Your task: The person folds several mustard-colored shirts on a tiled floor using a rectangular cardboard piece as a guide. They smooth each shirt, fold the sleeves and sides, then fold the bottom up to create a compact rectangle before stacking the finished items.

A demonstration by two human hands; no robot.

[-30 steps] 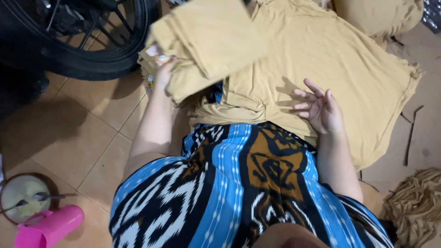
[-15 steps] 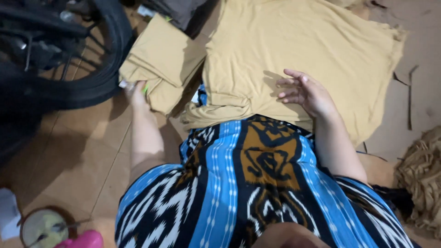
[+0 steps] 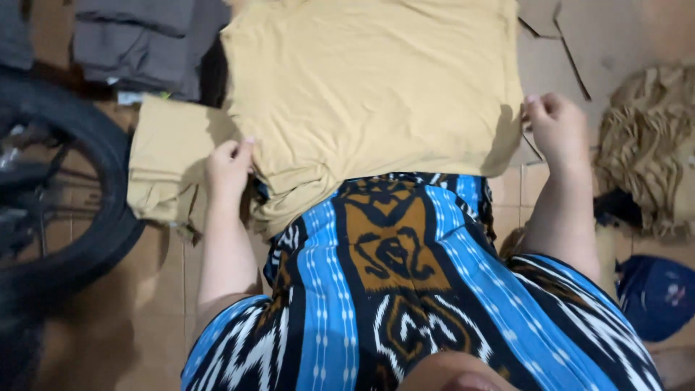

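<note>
Mustard-yellow shirt [image 3: 369,94] lies flat on the floor ahead of my lap, its long axis running near to far, the near hem bunched against my blue patterned skirt [image 3: 391,289]. I see my left hand [image 3: 230,168] at the shirt's left edge, fingers curled together and pinching the fabric there. My right hand [image 3: 556,129] sits at the right edge, fingers curled in and nipping that side. A folded yellow garment [image 3: 170,170] rests just left of the shirt, touching it, with folded grey garments [image 3: 137,43] farther away. A black tyre [image 3: 79,210] curves at the far left. A frayed tan cloth heap [image 3: 648,145] lies to the right.
</note>
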